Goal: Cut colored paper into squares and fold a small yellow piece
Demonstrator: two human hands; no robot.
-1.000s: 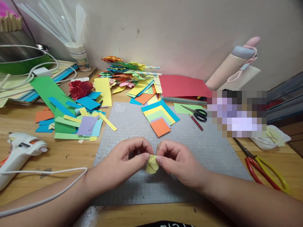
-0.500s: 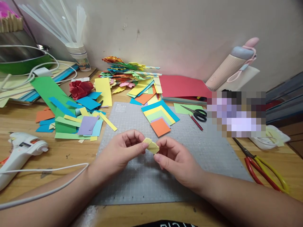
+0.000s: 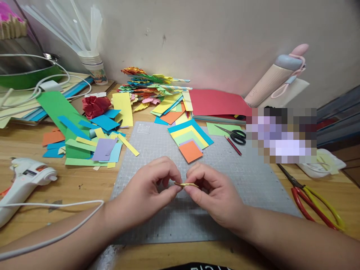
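Observation:
A small piece of folded yellow paper [image 3: 188,184] is held edge-on above the grey cutting mat [image 3: 157,228], so only a thin strip of it shows. My left hand [image 3: 153,187] pinches its left end between thumb and fingertips. At the other end, the thumb and fingers of my right hand [image 3: 215,191] grip it closely. The tips of both hands nearly meet. Just beyond them on the mat lies an orange paper square [image 3: 190,151], on top of a fanned stack of coloured squares [image 3: 206,139].
Black-handled scissors [image 3: 237,135] and a dark red pencil [image 3: 233,145] lie at the mat's back right. Larger scissors [image 3: 315,202] rest farther right. Left are a glue gun [image 3: 28,176], its white cable [image 3: 70,230] over my left forearm, and paper scraps [image 3: 77,146].
The yellow paper has turned from showing its flat face to edge-on and come slightly lower. My hands have drawn closer together around it.

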